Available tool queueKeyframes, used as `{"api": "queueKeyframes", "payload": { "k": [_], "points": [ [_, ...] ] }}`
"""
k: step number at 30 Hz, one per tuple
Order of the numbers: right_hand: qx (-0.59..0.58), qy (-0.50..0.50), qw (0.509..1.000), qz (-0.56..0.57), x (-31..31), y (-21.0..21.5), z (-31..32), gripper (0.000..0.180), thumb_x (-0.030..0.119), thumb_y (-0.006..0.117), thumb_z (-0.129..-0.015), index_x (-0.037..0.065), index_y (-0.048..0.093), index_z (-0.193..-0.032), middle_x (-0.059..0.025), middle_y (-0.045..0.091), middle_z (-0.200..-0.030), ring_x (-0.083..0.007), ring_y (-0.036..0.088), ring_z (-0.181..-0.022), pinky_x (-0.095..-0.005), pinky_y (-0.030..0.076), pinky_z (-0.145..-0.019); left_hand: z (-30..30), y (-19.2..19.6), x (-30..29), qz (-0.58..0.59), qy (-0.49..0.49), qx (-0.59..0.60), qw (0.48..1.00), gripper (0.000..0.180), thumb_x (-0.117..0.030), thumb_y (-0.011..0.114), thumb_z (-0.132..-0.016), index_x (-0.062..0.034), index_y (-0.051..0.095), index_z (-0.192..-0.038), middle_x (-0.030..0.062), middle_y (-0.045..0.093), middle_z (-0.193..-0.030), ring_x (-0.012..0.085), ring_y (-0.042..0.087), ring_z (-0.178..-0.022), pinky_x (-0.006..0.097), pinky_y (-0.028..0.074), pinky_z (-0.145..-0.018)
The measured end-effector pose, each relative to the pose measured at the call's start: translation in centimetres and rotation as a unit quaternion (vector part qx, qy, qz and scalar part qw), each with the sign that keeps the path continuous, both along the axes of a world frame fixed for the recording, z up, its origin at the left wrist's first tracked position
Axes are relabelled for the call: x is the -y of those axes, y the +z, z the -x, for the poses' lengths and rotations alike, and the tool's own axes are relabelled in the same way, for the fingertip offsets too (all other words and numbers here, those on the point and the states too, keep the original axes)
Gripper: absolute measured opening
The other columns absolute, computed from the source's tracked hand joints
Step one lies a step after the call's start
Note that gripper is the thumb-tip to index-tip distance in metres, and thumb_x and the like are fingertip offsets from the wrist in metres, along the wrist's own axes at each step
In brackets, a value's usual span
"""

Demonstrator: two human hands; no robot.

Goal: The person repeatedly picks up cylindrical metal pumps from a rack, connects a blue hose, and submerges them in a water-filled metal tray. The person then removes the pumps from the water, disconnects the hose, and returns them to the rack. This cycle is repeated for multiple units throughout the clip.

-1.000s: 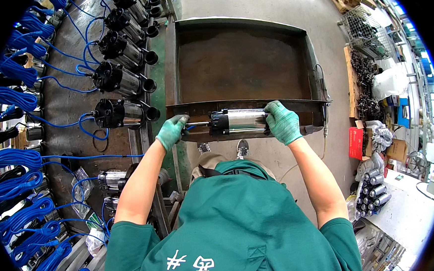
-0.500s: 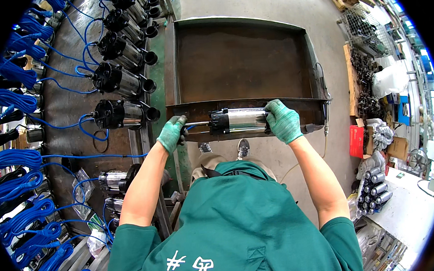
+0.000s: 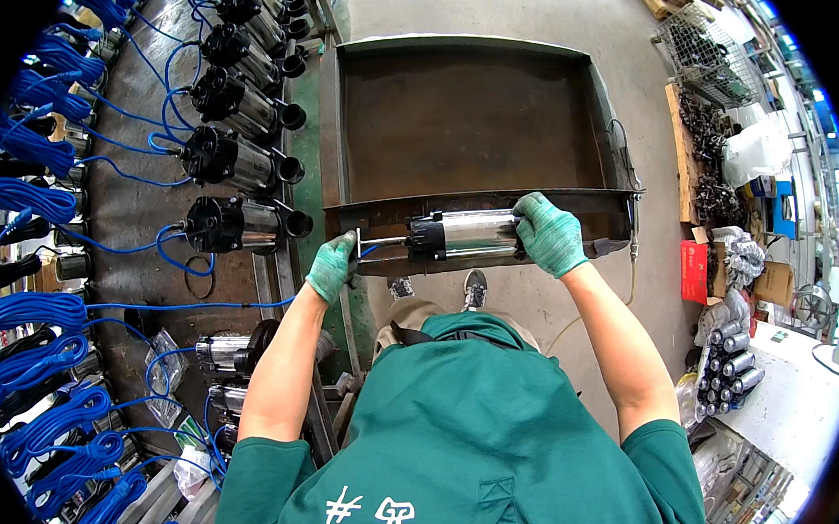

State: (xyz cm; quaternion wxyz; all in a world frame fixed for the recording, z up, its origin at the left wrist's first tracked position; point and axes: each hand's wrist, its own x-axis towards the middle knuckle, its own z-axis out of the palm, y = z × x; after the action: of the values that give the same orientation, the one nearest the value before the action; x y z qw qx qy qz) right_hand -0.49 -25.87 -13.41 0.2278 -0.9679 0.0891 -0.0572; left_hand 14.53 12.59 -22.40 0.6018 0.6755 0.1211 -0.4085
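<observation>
A submersible pump (image 3: 466, 233) with a shiny silver body and black ends lies sideways across the near section of the metal trough. My right hand (image 3: 549, 235), in a green glove, is closed round its right end. Two thin metal rods (image 3: 383, 240) reach left from the pump's black end to a short upright metal crosspiece (image 3: 358, 243). My left hand (image 3: 333, 267), also gloved in green, is closed at this crosspiece, its fingers partly hidden. A blue cable (image 3: 292, 298) runs from the left bench toward my left hand.
Behind the pump is a deep brown metal tank (image 3: 468, 120) with a raised rim. Similar pumps (image 3: 244, 224) line the bench at left, beside coiled blue cables (image 3: 29, 310). A hose (image 3: 632, 254) hangs at the tank's right side. A red box (image 3: 695, 269) sits farther right.
The metal crosspiece now shows beside my left hand, where it was mostly hidden before. The view has shifted slightly; my right hand keeps its place on the pump.
</observation>
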Motion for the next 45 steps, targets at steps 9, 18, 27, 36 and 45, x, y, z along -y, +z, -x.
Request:
{"api": "queueKeyframes", "payload": {
  "k": [9,18,27,36,45],
  "points": [
    [0.018,0.001,1.000,-0.013,-0.2,0.3,-0.1,0.016,0.009,0.068,-0.086,0.013,0.069,-0.102,-0.0111,0.070,-0.101,-0.0378,0.071,-0.083,-0.0468,0.058,-0.072,-3.4,-2.1,-2.6,-0.029,0.151,-0.093,0.984,0.048,-0.064,0.056,-0.103,-0.0207,0.057,-0.082,-0.0038,0.047,-0.058,0.0130,0.035,-0.044,0.034,0.033,-0.047],
    [-0.026,0.010,0.999,0.020,0.3,0.2,0.1,0.024,0.030,0.073,-0.090,0.014,0.066,-0.107,-0.0094,0.069,-0.112,-0.0377,0.072,-0.088,-0.0497,0.058,-0.072,-0.6,0.5,-0.9,-0.106,0.058,0.046,0.992,0.048,-0.055,0.058,-0.105,-0.0075,0.063,-0.099,0.0077,0.066,-0.073,0.0161,0.053,-0.049,0.037,0.046,-0.047],
    [-0.132,-0.088,0.975,-0.154,10.1,0.3,2.6,0.037,0.037,0.068,-0.098,0.004,0.070,-0.115,-0.0209,0.074,-0.106,-0.0409,0.069,-0.096,-0.0460,0.056,-0.086,6.5,6.9,8.8,-0.217,-0.257,0.460,0.822,0.062,-0.031,0.081,-0.090,-0.0111,0.059,-0.145,0.0218,0.066,-0.125,0.0405,0.064,-0.113,0.048,0.053,-0.099],
    [-0.455,-0.101,0.799,-0.380,11.2,-2.0,1.9,0.063,0.062,0.054,-0.103,0.003,0.077,-0.111,-0.0080,0.071,-0.077,-0.0232,0.071,-0.067,-0.0407,0.058,-0.066,8.6,5.6,9.6,-0.342,-0.255,0.477,0.769,0.071,-0.043,0.088,-0.077,-0.0103,0.066,-0.135,0.0219,0.066,-0.128,0.0418,0.063,-0.117,0.050,0.052,-0.101],
    [-0.327,0.089,0.887,-0.312,12.7,-4.8,4.3,0.018,0.026,0.075,-0.093,0.011,0.070,-0.102,-0.0047,0.065,-0.074,-0.0180,0.063,-0.065,-0.0361,0.051,-0.059,9.4,6.2,12.0,-0.363,-0.220,0.472,0.773,0.070,-0.037,0.094,-0.070,-0.0067,0.069,-0.129,0.0232,0.068,-0.121,0.0415,0.064,-0.115,0.048,0.053,-0.100]
  ]
}}
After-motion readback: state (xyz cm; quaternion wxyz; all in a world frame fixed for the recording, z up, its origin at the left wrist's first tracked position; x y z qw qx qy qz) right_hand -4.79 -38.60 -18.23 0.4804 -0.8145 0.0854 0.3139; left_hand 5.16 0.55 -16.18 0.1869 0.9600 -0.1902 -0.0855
